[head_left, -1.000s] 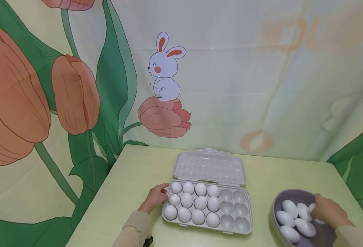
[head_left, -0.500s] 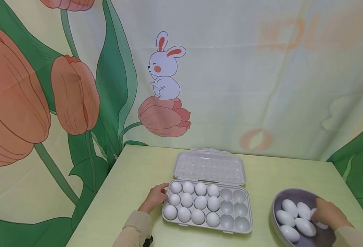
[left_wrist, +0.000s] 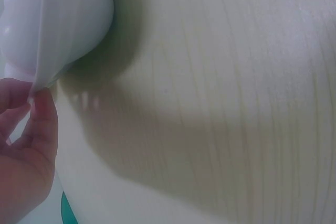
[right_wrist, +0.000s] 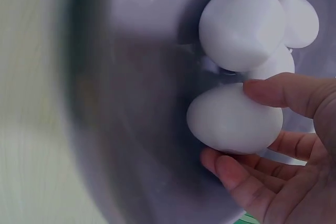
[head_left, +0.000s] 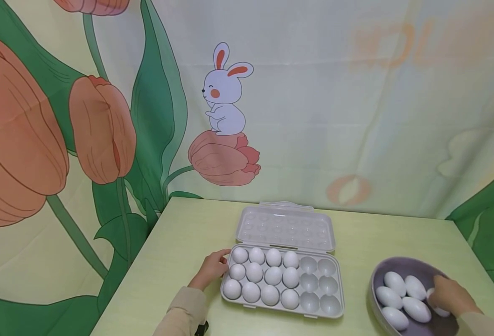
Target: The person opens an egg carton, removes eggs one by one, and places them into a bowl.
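Observation:
An open egg carton (head_left: 309, 321) stands mid-table, white eggs (head_left: 273, 276) filling its left columns and bare cups at its right end. My left hand (head_left: 211, 269) is at the carton's left end; in the left wrist view, thumb and finger pinch its rim (left_wrist: 39, 51). To the right, my right hand (head_left: 452, 294) reaches into a grey-purple bowl (head_left: 374, 298). The right wrist view shows thumb and fingers round a white egg (right_wrist: 231, 119), low inside the bowl. Several more eggs (right_wrist: 241, 27) lie beside it. The head view partly hides the held egg behind the hand.
The carton's clear lid (head_left: 285, 228) is folded back behind the tray. Pale wood-grain tabletop (head_left: 196, 224) lies around the carton and bowl. A curtain (head_left: 297, 116) printed with tulips and a rabbit hangs behind the table.
My right hand has shifted slightly right and down within the bowl, and the egg at its fingers has moved a little with it. The left hand and carton stay in place.

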A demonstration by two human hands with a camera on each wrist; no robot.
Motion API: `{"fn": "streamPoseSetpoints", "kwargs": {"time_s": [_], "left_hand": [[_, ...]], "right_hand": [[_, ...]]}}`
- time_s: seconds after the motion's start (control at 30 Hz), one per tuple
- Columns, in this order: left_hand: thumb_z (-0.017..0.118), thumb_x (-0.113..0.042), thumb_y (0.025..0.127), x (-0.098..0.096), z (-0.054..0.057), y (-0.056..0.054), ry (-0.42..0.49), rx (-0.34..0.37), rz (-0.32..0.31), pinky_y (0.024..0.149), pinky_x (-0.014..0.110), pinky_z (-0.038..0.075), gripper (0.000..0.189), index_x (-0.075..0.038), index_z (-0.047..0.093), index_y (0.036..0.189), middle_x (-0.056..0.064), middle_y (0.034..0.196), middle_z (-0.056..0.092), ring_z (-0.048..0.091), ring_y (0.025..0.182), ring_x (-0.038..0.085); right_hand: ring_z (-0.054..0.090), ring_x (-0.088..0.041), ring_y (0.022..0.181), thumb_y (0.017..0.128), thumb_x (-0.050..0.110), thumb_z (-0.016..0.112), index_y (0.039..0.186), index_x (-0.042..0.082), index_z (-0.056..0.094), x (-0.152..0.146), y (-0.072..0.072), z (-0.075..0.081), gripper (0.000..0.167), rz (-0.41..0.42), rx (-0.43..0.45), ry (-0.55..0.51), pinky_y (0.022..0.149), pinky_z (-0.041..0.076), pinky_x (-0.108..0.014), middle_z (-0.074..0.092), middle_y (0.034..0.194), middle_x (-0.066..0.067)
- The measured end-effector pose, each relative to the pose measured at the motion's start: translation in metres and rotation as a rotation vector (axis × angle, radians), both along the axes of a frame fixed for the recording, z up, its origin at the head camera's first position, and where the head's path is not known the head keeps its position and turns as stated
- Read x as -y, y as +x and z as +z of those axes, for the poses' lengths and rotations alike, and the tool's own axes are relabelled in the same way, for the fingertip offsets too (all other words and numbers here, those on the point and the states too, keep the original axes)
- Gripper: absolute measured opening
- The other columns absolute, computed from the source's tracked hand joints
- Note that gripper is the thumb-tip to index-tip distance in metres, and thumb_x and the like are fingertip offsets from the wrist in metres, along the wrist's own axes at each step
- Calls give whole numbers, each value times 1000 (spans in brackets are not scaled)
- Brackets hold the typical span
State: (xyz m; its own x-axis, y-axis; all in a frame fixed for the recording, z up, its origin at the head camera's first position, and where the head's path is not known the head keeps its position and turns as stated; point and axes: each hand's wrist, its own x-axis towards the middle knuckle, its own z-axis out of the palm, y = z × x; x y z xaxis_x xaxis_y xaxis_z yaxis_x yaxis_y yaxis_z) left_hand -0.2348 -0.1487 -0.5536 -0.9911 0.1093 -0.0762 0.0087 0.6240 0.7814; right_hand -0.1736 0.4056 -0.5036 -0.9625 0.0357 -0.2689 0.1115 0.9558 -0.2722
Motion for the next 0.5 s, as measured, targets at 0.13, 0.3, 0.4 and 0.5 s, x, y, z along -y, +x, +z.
{"fn": "streamPoseSetpoints", "kwargs": {"time_s": [0.13,0.3,0.4,0.5], "left_hand": [[48,6,68,0,1,1,6,6,3,48,22,42,52,4,50,120,10,73,50,44,56,10],[49,7,68,0,1,2,11,13,0,48,22,43,52,3,50,120,7,74,51,45,57,10],[49,6,69,0,2,2,17,18,2,49,22,43,52,3,50,120,7,75,51,46,57,10],[49,7,69,0,2,2,16,17,4,49,22,43,52,3,50,121,7,75,51,45,57,10]], "right_hand": [[50,-30,68,58,10,57,82,-9,50,-1,2,-5,31,22,-38,-3,60,42,-44,54,80,-28],[50,-29,68,58,9,57,81,-10,53,-3,1,-11,30,35,-51,4,62,42,-45,56,78,-25],[49,-27,67,58,8,57,81,-9,54,-3,-1,-12,28,35,-38,6,63,42,-44,56,76,-21],[48,-26,67,58,8,57,80,-9,54,-2,-1,-12,28,36,-27,7,62,42,-43,56,75,-19]]}}
